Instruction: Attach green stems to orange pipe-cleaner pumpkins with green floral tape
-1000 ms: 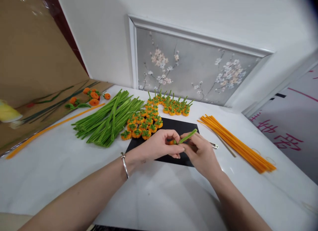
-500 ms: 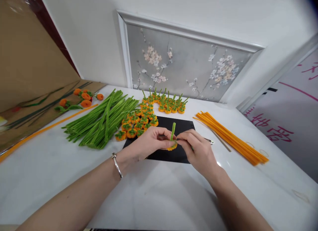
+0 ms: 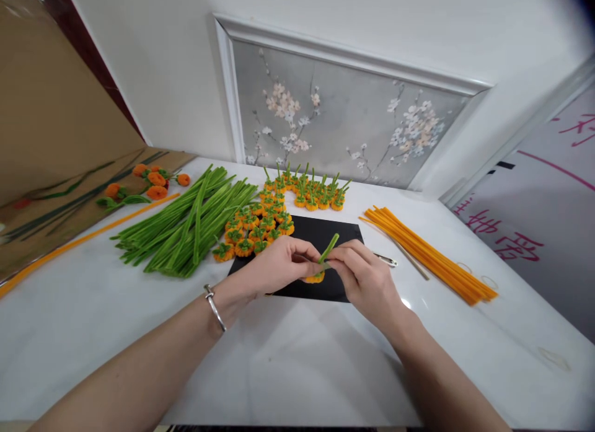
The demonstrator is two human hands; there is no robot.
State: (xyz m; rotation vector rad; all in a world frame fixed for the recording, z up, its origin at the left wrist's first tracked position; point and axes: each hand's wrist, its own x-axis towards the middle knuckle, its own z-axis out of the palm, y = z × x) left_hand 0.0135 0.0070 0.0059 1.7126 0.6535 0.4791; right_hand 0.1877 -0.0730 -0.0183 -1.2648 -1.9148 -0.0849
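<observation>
Over the black mat (image 3: 304, 290), my left hand (image 3: 279, 264) pinches a small orange pipe-cleaner pumpkin (image 3: 315, 279) between thumb and fingers. A green pipe-cleaner stem (image 3: 330, 245) slants up and right from its top. My right hand (image 3: 367, 277) is closed in a pinch on the green pipe cleaner at the pumpkin's top; the exact spot is partly hidden by its fingers. Beside my left hand stand several orange pumpkins (image 3: 244, 247) with green tops, some resting on the mat. Behind them, more pumpkins (image 3: 324, 201) have upright green stems.
A heap of green pipe cleaners (image 3: 186, 224) lies left on the white table (image 3: 297, 364). Orange pipe cleaners (image 3: 432, 255) lie right, near a metal tool (image 3: 387, 260) partly behind my right hand. Orange flowers (image 3: 157, 184) lie far left. A floral wall panel (image 3: 334, 116) stands behind.
The green stem has tipped from upright to slanting right. Both hands stay at the pumpkin, which sits slightly further left in view; the whole view has shifted a little.
</observation>
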